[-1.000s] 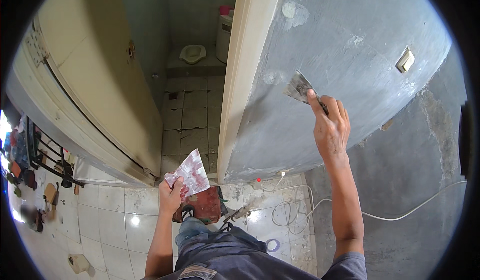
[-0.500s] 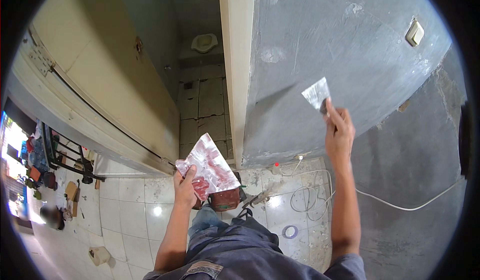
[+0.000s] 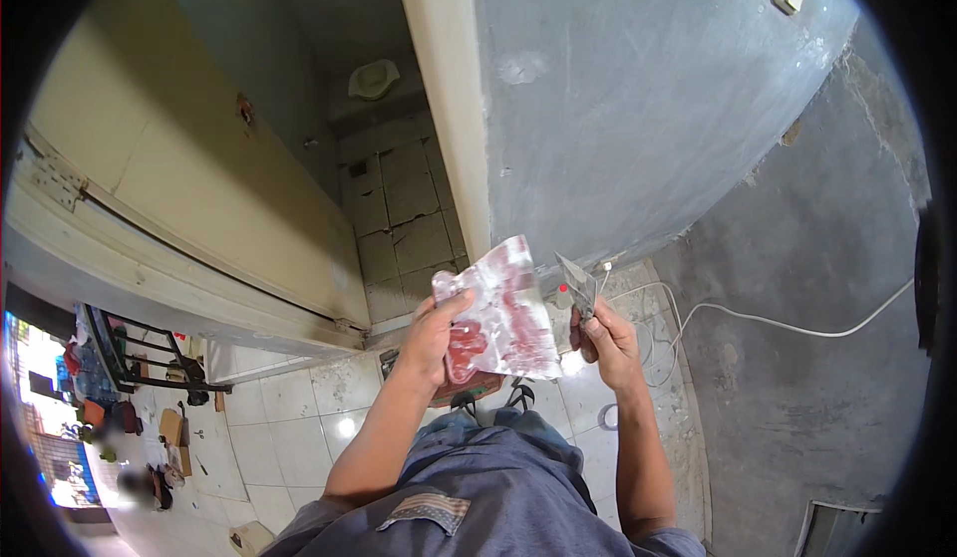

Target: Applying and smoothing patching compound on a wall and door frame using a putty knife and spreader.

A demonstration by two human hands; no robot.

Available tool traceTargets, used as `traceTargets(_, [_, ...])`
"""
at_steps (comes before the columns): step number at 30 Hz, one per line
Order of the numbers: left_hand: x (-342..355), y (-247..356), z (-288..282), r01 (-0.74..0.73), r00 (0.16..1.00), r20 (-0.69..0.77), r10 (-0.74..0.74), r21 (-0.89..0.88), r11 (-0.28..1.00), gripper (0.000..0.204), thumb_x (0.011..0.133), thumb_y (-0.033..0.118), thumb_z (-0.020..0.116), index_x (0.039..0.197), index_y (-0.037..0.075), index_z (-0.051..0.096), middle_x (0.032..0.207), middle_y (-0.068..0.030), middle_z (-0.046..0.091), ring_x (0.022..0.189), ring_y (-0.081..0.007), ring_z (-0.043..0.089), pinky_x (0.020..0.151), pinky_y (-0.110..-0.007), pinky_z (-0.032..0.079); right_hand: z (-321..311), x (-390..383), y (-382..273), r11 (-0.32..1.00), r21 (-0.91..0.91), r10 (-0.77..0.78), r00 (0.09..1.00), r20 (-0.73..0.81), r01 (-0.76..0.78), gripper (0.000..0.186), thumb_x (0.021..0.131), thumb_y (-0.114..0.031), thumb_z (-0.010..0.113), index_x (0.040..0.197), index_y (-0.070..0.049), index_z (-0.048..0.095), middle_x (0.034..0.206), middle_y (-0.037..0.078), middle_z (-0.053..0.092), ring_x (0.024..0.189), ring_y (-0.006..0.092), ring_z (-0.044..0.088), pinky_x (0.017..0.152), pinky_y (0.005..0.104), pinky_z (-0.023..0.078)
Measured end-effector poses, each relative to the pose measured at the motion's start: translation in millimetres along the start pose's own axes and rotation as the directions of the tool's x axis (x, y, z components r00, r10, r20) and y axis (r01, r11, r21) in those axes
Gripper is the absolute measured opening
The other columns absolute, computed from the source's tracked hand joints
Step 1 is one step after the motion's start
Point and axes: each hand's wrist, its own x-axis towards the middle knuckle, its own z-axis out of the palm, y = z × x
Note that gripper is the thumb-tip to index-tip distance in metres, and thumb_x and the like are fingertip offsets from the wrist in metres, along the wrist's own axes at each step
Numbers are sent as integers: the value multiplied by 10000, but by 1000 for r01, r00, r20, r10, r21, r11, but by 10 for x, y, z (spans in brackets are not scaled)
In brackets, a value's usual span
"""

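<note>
My left hand (image 3: 427, 340) grips a red plastic filler spreader (image 3: 518, 303) by its rounded end, thumb on top. White filler is smeared over most of its broad face. Just to the right, my right hand (image 3: 612, 343) is closed around a putty knife (image 3: 579, 286), whose metal blade points up and to the left. The blade is turned nearly edge-on, close beside the spreader's right edge; a small gap shows between them. Ahead stands a grey wall (image 3: 638, 109) with a dried white patch (image 3: 521, 67).
A cream door (image 3: 189, 158) opens onto a tiled room with a squat toilet (image 3: 374, 79). A white cable (image 3: 758, 320) runs across the lower right. A red-capped bottle (image 3: 563, 303) stands by the wall, and a roll of tape (image 3: 608, 417) lies on the floor.
My right hand has come down and left from the wall, bringing the putty knife beside the spreader. My left hand has shifted right with the spreader. The view has tilted and turned.
</note>
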Motion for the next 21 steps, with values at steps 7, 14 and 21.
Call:
traceTargets(7, [38, 197, -173, 118, 984, 127, -124, 53, 992, 221, 876, 173, 671, 1045, 39, 622, 940, -57, 666, 806, -172, 670, 733, -330, 564, 296, -8, -297, 675, -599, -386, 898, 212, 431, 519, 790, 106, 569, 1253, -120, 633, 840, 80, 526, 730, 206, 532, 658, 305, 456])
traceTargets(14, [91, 408, -402, 140, 966, 209, -153, 74, 987, 241, 891, 162, 646, 1082, 21, 611, 962, -90, 681, 818, -188, 689, 749, -353, 573, 395, -58, -250, 542, -736, -372, 901, 222, 405, 551, 775, 113, 566, 1229, -186, 653, 849, 87, 526, 720, 241, 544, 648, 332, 481])
traceTargets(21, [133, 675, -471, 13, 958, 285, -30, 62, 998, 231, 897, 141, 647, 1091, 25, 603, 977, -67, 674, 820, -168, 679, 747, -330, 565, 168, -221, 28, 470, -829, -395, 912, 110, 304, 496, 836, 114, 491, 1259, -111, 619, 855, 111, 544, 715, 216, 577, 621, 326, 489])
